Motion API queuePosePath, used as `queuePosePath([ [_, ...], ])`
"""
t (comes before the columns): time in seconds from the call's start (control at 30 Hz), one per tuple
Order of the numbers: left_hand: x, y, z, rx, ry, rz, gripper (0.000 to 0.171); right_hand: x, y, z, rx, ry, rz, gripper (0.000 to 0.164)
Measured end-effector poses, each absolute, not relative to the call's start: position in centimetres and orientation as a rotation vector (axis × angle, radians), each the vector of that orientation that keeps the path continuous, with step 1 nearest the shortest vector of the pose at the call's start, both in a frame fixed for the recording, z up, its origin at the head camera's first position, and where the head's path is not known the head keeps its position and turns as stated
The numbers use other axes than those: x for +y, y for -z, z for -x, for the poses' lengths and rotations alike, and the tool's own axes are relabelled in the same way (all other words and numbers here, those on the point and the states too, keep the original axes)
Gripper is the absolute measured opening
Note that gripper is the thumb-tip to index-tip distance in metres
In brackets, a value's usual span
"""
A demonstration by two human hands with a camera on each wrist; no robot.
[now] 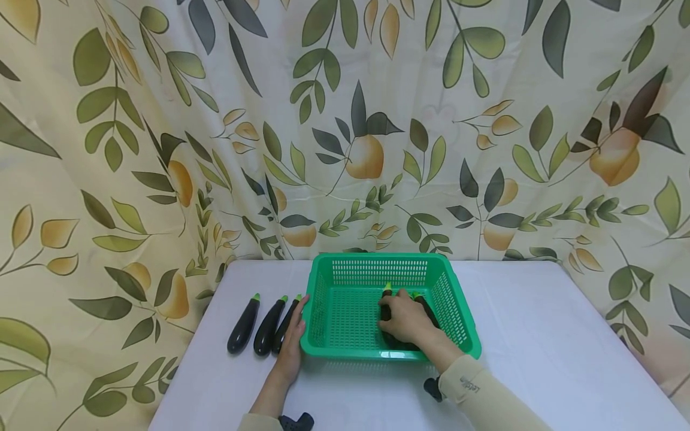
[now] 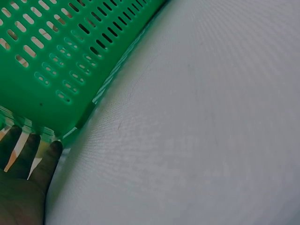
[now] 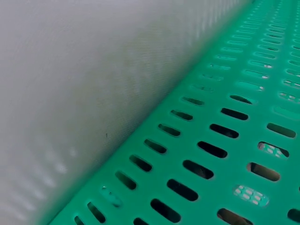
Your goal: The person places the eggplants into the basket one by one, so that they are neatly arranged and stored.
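In the head view a green plastic basket (image 1: 345, 353) stands on the table. My right hand (image 1: 406, 320) is inside it, fingers curled over a dark eggplant (image 1: 386, 293) with a green stem end. A second eggplant (image 1: 426, 306) lies just to the right, partly covered by that hand. My left hand (image 1: 291, 347) rests its extended fingers against the basket's left side; in the left wrist view the fingers (image 2: 42, 168) touch the lower wall (image 2: 28, 93). Three more eggplants (image 1: 244, 325) lie side by side left of the basket, the nearest partly behind my left hand.
A white cloth covers the table (image 1: 528, 347). Behind and to the left hangs a curtain (image 1: 366, 209) patterned with leaves and fruit. The right wrist view shows mostly the basket's slotted outer wall (image 3: 225, 154), with dark shapes behind the slots.
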State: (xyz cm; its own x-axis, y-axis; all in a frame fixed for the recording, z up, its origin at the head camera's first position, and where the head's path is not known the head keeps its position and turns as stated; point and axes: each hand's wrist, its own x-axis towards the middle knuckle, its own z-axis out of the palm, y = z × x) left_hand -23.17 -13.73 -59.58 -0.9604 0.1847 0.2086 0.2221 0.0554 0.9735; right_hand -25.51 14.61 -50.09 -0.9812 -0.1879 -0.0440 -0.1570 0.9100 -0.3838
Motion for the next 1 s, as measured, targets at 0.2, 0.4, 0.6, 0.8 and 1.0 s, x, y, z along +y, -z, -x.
queuePosePath([
  [0.2, -13.75, 59.57, 23.2, -2.263, 2.091, 0.437, 0.054, 14.51, 50.33, 25.51, 3.015, 0.498, 0.294, 0.048],
  [0.4, -13.75, 59.51, 23.19, -2.262, 2.101, 0.431, 0.054, 14.57, 50.49, 25.53, 3.04, 0.401, 0.296, 0.048],
  [0.6, -13.73, 59.49, 23.2, -2.258, 2.109, 0.429, 0.054, 14.71, 50.78, 25.41, 3.061, 0.364, 0.306, 0.044],
  [0.8, -13.71, 59.46, 23.16, -2.26, 2.114, 0.423, 0.054, 14.78, 50.99, 25.28, 3.058, 0.35, 0.272, 0.043],
  [1.0, -13.69, 59.42, 23.16, -2.261, 2.114, 0.422, 0.054, 14.75, 50.93, 25.25, 3.061, 0.357, 0.241, 0.042],
])
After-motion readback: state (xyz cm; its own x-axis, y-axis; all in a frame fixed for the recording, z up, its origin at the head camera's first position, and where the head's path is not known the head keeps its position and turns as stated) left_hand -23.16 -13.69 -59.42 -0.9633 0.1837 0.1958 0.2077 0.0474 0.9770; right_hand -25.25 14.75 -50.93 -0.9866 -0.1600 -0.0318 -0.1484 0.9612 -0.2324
